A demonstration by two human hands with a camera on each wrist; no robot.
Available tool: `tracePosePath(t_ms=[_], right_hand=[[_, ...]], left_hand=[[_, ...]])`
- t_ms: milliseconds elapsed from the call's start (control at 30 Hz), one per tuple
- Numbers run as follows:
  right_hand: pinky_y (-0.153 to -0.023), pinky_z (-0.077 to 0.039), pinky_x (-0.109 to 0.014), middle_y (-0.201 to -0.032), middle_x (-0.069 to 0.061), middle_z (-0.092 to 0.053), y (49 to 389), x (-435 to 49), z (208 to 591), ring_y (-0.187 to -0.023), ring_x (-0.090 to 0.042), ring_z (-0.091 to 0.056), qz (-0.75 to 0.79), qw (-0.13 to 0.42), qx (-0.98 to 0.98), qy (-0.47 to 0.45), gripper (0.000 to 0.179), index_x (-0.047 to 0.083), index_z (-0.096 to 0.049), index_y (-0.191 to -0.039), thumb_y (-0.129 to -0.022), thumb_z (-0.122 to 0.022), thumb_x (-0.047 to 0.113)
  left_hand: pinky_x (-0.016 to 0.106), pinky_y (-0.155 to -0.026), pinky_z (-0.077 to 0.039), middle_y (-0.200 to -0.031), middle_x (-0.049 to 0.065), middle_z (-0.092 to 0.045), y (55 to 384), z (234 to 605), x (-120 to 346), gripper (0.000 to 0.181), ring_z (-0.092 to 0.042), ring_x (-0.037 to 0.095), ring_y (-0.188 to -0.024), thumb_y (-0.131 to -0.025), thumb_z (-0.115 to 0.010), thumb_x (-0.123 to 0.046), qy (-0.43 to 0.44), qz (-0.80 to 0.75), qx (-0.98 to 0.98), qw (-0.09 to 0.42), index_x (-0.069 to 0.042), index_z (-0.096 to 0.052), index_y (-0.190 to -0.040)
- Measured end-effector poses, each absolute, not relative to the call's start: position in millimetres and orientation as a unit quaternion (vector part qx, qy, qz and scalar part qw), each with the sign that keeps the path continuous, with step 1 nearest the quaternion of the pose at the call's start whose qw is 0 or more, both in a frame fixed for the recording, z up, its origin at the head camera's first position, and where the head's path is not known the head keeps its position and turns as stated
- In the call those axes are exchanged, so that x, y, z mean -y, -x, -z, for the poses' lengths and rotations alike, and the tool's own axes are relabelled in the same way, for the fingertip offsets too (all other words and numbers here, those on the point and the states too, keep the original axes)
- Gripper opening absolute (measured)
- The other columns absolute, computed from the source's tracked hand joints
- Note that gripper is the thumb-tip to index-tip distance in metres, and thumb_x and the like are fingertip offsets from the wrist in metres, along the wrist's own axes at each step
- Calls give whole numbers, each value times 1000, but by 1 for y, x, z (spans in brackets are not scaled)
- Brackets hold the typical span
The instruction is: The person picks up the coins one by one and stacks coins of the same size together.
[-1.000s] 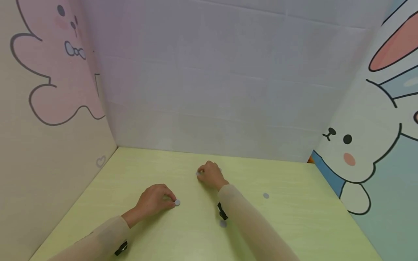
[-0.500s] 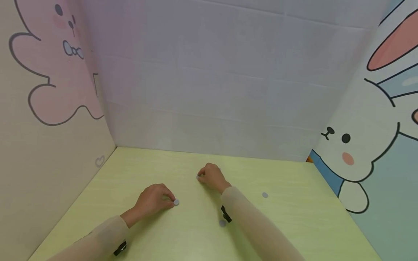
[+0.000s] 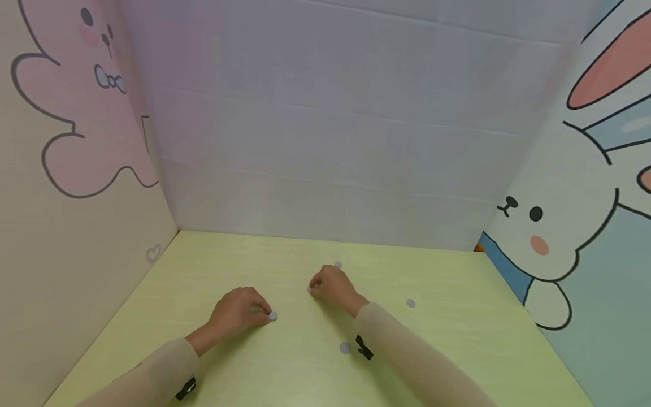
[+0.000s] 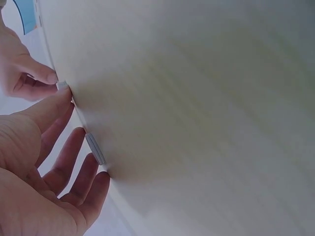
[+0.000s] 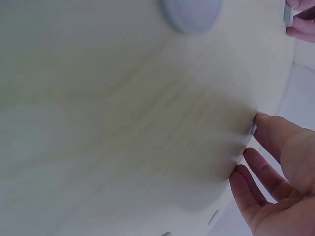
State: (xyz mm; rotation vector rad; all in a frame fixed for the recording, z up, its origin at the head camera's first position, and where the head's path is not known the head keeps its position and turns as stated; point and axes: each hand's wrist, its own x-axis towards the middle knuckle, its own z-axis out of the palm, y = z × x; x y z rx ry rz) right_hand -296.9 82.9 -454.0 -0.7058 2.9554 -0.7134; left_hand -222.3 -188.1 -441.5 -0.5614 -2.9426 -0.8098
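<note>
My left hand is low over the yellow table, pinching a small round grey disc between thumb and fingertips. In the left wrist view, a second grey disc sits by its other fingers; the hand hides it in the head view. Farther back and to the right, my right hand pinches another grey disc. In the right wrist view that disc shows at the thumb tip, with the other fingertips down at the tabletop.
One grey disc lies just behind the right hand. Others lie near the right forearm, one grey disc to its right and one grey disc to its left. A pale back wall and printed side walls enclose the table.
My right hand has come back toward me with its disc, so the disc behind it shows more fully. The left hand holds its place; the head view has shifted slightly.
</note>
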Motion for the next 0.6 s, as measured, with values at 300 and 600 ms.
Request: tracePosePath(t_ms=[300,600], right_hand=[[-73,-50,-26,-89,1,-70,275,-88,455,-79,-9,-58,232,-2,-937,260,10,10,-86,-98,-94,-83,19],[-69,-47,-23,-86,1,-70,253,-91,452,-75,-7,-55,242,-8,-926,288,7,9,-86,-96,-92,-84,15]], left_hand=[[39,-77,-55,-90,-16,-72,222,443,189,12,-66,12,-89,-81,-94,-27,188,258,947,22,-28,-84,-85],[38,-77,-55,-90,-16,-72,222,443,189,12,-66,12,-89,-81,-94,-27,187,257,948,24,-28,-83,-85]])
